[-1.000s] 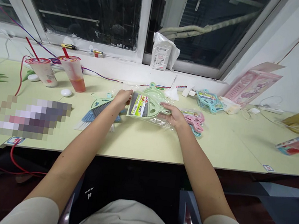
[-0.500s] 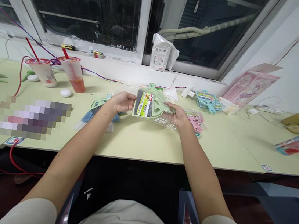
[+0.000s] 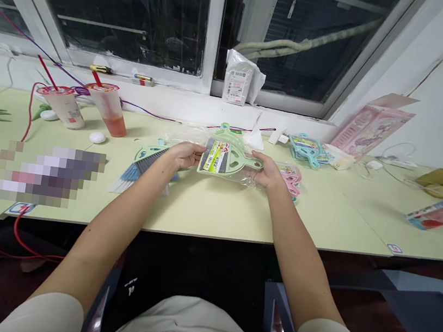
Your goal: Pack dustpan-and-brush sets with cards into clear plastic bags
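Between my hands is a green dustpan set (image 3: 237,161) with a dark brush and a yellow label, in a clear plastic bag. My left hand (image 3: 185,155) is closed on its left edge. At the handle end, my right hand (image 3: 265,169) grips the same set and its bag. Left of it on the table lie a green dustpan and a blue-and-white bristled brush (image 3: 132,171), partly behind my left forearm. A pink set (image 3: 291,178) lies just beyond my right hand. Further back sits a teal bagged set (image 3: 308,149).
Two cups with red straws, a pale one (image 3: 63,106) and one with red drink (image 3: 109,110), stand at the back left. A pink box (image 3: 371,126) leans at the back right. Cables run along the wall. A blurred object (image 3: 49,176) lies at the left.
Both hands and the green set have shifted slightly to the right. My left fingers have moved lower on its left edge.
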The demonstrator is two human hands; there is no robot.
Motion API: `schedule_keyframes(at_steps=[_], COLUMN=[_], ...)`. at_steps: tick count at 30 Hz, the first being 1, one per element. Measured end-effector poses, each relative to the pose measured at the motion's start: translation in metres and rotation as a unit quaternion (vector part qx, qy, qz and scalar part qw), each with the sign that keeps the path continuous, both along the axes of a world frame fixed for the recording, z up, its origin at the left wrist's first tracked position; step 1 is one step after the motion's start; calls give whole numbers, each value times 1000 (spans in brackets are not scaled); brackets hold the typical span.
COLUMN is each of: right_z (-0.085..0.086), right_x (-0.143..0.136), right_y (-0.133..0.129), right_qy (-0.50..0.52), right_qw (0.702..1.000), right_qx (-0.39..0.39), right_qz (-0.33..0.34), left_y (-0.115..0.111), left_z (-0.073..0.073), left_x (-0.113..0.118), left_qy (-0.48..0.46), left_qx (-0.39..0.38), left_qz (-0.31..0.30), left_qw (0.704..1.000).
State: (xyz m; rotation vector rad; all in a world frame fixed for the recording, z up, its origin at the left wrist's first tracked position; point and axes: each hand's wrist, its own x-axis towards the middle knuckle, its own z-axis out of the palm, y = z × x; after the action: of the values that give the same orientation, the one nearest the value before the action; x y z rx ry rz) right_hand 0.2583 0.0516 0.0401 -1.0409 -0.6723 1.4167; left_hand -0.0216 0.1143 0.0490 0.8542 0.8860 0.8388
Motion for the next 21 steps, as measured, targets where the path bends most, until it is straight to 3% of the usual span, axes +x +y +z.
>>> schedule_keyframes(at_steps=[6,8,12,21], right_z=[0,-1,-1,-8], right_x=[8,11,14,12], right_y=[1,1,2,10], right_qy=[-75,-99,-148,-260], right_qw=[988,984,984,965], right_qx=[-56,-59,-34,-16], right_qz=[124,137,96,-23], left_y=[3,4,4,1], left_z=[1,3,5,10], left_x=[-3,-5,-8,-17], left_qy=[42,51,55,86], left_qx=[15,26,50,99], left_qz=[44,67,98,109], left_qw=[998,996,992,985])
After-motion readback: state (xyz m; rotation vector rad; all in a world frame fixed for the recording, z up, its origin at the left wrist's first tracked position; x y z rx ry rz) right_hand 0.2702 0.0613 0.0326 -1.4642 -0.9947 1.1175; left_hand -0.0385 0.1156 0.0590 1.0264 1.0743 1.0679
